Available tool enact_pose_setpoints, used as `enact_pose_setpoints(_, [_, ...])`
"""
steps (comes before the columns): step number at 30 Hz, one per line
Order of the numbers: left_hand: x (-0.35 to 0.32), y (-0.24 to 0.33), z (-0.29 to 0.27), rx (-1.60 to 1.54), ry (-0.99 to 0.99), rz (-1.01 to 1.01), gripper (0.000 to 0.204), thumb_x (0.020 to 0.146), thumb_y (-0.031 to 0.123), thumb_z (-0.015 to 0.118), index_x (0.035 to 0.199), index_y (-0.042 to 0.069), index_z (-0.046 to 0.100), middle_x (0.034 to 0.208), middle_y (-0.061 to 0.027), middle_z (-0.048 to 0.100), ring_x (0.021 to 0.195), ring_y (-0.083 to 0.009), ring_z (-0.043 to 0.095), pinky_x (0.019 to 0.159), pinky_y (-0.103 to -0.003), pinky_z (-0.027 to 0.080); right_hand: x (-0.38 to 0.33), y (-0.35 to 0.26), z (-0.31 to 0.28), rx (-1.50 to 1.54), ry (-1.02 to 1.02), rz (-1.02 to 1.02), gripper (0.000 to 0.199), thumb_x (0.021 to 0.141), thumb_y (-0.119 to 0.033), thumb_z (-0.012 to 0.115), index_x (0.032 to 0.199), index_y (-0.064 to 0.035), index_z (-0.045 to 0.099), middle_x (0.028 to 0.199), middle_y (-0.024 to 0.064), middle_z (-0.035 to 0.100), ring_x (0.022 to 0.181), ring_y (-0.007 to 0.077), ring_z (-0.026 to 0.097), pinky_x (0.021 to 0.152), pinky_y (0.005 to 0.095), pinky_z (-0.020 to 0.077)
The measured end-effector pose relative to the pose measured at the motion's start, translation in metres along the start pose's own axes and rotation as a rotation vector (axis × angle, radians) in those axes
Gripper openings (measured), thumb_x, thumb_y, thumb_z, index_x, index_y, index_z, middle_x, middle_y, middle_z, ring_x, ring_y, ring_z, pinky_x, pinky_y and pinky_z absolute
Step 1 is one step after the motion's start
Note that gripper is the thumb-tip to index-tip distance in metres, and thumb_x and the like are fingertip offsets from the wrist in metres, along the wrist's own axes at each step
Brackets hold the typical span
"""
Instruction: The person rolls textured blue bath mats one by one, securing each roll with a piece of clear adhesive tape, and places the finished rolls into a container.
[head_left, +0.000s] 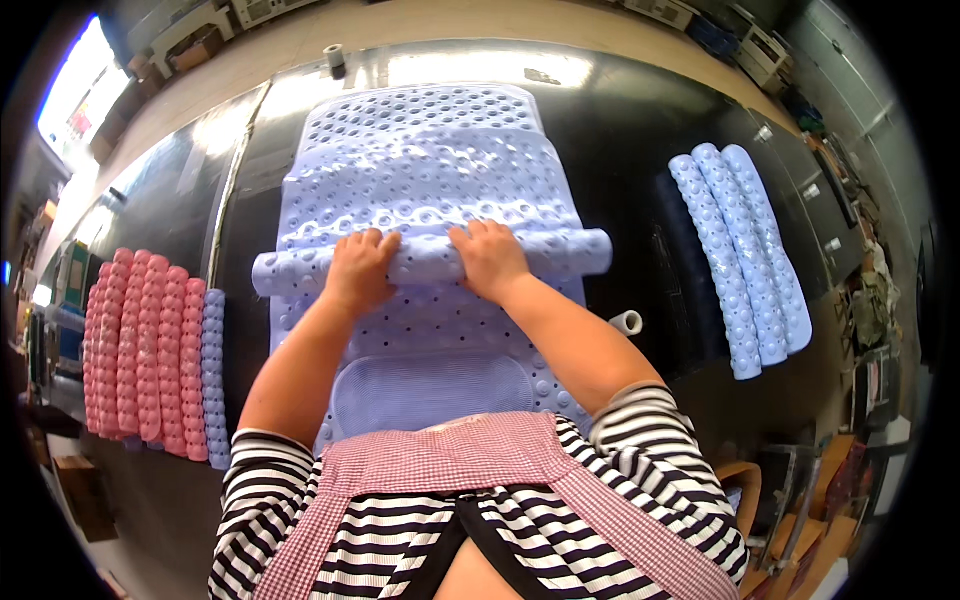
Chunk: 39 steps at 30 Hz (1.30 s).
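- My left hand (362, 270) grasps the blue roll (430, 258) from above, left of its middle, fingers curled over it and thumb toward the centre.
- My right hand (492, 262) grips the same blue roll right of its middle, fingers likewise bent over the top; I can't see how far they reach underneath.
- The blue roll lies crosswise in front of me on bumpy blue matting (430, 180), which runs out flat beyond it over the dark bench (625, 135).
- On my side of the blue roll, between my forearms, is a ribbed oval panel (430, 390).
- Well left of the blue roll stands a row of pink rolled mats (150, 350), with a slim blue rolled mat (214, 380) just beside them.
- Well right of the blue roll lie three light-blue rolled mats (740, 260), side by side.
- Near the blue roll's right end, closer to me, is a small white roll (628, 322).
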<state>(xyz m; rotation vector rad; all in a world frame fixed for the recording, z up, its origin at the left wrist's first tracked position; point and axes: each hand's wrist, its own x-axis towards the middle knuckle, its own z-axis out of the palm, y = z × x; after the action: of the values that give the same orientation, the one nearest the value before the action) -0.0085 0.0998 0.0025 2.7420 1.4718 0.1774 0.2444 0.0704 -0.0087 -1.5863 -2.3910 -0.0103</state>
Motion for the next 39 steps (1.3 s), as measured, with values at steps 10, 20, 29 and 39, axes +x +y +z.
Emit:
enact_pose_setpoints(10, [-0.194,0.083,-0.005,-0.243,0.069,-0.009,0.087,0.072,0.04,0.087,0.146,0.011,0.051,0.136,-0.0218,0.047,0.126,-0.0395,0.047,0.109,-0.052,0.034,-0.154,-0.088,-0.013,-0.019,0.005,-0.169,0.044,0.089,-0.014,0.056,0.132,-0.0061,0.056,0.116,0.0173,0.056,0.111,0.035,0.054,0.097,0.049,0.0434])
enact_pose_setpoints(20, [-0.192,0.079,-0.018,-0.255,-0.06,-0.036,0.071,0.078,0.06,0.075,0.126,0.008,0.066,0.113,-0.0114,0.057,0.111,-0.0296,0.054,0.097,-0.045,0.04,-0.177,-0.1,0.011,-0.145,0.009,-0.296,0.058,0.089,-0.024,0.06,0.142,-0.0037,0.048,0.129,0.0183,0.052,0.12,0.0359,0.049,0.104,0.0514,0.0374])
enact_pose_setpoints(29, [-0.139,0.05,-0.009,-0.452,-0.111,-0.052,0.055,0.088,0.043,0.072,0.132,0.011,0.064,0.113,-0.0135,0.065,0.11,-0.0357,0.059,0.1,-0.047,0.045,-0.103,-0.089,-0.015,0.133,-0.37,-0.032,0.095,0.071,-0.07,0.078,0.133,-0.0011,0.055,0.125,0.0172,0.056,0.122,0.0333,0.051,0.1,0.0466,0.0414])
enact_pose_setpoints(39, [-0.154,0.072,0.012,-0.319,0.257,0.0,0.047,0.088,0.035,0.073,0.128,0.013,0.063,0.128,-0.0103,0.058,0.12,-0.0295,0.057,0.105,-0.046,0.041,-0.066,-0.068,-0.013,0.344,-0.339,0.027,0.075,0.074,-0.06,0.082,0.115,-0.0014,0.062,0.114,0.0155,0.061,0.113,0.0348,0.058,0.098,0.0443,0.0456])
